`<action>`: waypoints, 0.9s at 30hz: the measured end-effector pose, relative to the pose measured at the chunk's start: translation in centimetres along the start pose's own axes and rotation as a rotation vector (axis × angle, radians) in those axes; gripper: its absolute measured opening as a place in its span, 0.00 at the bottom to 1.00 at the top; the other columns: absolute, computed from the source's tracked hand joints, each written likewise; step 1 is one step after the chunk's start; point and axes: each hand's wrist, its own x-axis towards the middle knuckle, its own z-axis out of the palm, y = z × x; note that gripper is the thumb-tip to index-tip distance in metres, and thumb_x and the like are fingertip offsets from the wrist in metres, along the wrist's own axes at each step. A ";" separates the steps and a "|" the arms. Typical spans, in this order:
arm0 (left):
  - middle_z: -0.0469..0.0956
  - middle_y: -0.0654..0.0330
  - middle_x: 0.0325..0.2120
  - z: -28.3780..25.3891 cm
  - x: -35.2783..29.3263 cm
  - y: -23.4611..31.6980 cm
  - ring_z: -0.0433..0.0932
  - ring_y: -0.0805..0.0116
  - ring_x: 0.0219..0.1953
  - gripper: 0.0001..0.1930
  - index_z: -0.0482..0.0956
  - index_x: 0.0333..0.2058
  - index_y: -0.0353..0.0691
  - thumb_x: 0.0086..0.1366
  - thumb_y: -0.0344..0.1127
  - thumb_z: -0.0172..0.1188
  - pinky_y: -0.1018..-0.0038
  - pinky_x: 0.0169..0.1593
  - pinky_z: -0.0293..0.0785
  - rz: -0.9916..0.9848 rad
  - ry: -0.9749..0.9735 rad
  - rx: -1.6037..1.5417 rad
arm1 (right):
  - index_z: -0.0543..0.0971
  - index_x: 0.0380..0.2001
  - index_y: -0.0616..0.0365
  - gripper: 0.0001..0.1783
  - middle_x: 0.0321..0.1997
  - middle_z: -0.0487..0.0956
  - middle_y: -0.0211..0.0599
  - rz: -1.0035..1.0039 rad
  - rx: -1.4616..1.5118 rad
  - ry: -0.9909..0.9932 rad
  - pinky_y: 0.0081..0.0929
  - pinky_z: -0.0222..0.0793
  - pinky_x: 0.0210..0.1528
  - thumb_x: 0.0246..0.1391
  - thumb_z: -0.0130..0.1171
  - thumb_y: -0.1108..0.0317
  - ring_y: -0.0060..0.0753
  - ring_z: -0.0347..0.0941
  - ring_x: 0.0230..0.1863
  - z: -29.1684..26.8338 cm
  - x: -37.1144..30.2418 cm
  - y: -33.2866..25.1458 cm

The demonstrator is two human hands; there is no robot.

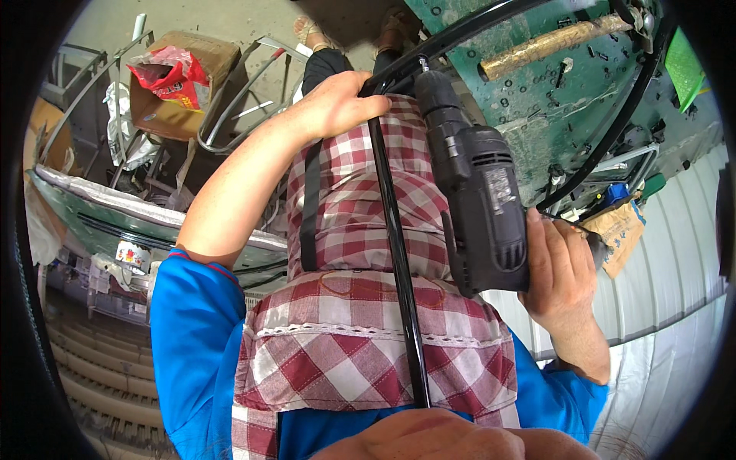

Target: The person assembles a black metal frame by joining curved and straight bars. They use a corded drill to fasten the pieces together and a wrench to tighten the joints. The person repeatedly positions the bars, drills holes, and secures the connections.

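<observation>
A glossy black metal tube frame lies across me. Its straight tube (395, 230) runs down over my checked apron (345, 192), and a curved tube (479, 27) arches off to the upper right. My left hand (341, 100) is wrapped round the frame where the tubes meet. My right hand (560, 264) grips a black power drill (491, 195), its fingers partly hidden behind the drill's body. The drill's metal tip (425, 65) meets the curved tube just right of my left hand. Whether a screw sits there is too small to tell.
A green worktop (529, 100) at the upper right carries scattered small black parts and a roll wrapped in yellowish film (556, 47). Nearby lies a brown paper bag (619, 234). To the left stand a cardboard box (165, 115) with a red bag (175, 75) and bent metal frames (215, 138).
</observation>
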 end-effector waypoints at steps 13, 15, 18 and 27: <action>0.80 0.42 0.32 0.3 0.1 0.8 0.80 0.51 0.39 0.25 0.77 0.38 0.29 0.56 0.50 0.55 0.63 0.44 0.73 -0.078 0.017 0.008 | 0.78 0.47 0.68 0.21 0.32 0.76 0.45 -0.446 -0.599 -0.307 0.36 0.72 0.33 0.50 0.53 0.71 0.45 0.73 0.35 -5.7 4.2 -1.3; 0.80 0.42 0.33 0.5 -0.1 0.8 0.80 0.50 0.39 0.25 0.77 0.39 0.28 0.56 0.50 0.55 0.62 0.44 0.73 -0.068 0.037 0.026 | 0.78 0.47 0.68 0.20 0.31 0.76 0.45 -0.479 -0.657 -0.315 0.36 0.72 0.33 0.50 0.53 0.71 0.44 0.73 0.35 -5.8 4.3 -1.6; 0.80 0.41 0.33 0.2 0.0 0.8 0.80 0.49 0.39 0.26 0.77 0.40 0.27 0.56 0.50 0.56 0.62 0.45 0.73 -0.065 0.019 0.024 | 0.79 0.47 0.68 0.19 0.30 0.76 0.45 -0.457 -0.648 -0.324 0.37 0.72 0.33 0.52 0.52 0.72 0.44 0.73 0.34 -5.9 4.4 -2.2; 0.76 0.49 0.24 0.3 -0.3 1.3 0.75 0.60 0.29 0.20 0.75 0.35 0.28 0.57 0.45 0.57 0.65 0.37 0.71 -0.063 0.039 -0.051 | 0.79 0.46 0.67 0.19 0.29 0.77 0.45 -0.490 -0.688 -0.336 0.37 0.72 0.32 0.50 0.52 0.72 0.43 0.73 0.33 -6.4 5.0 -2.6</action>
